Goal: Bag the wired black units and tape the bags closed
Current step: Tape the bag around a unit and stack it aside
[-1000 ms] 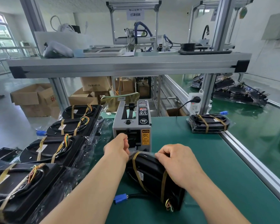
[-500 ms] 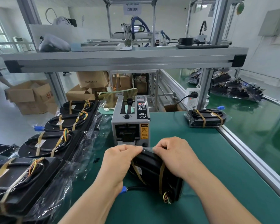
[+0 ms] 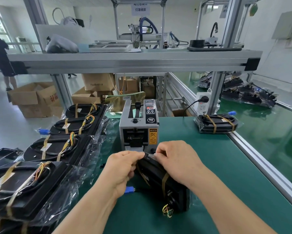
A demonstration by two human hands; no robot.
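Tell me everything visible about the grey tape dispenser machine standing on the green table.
The grey box-shaped tape dispenser machine stands upright on the green table mat, just behind the person's two hands. Its casing looks like painted metal. On top are a black control panel with a red display, a black knob and a round "SEMI" label. The front has a dark outlet opening and a yellow caution sticker. Neither hand clearly touches it.
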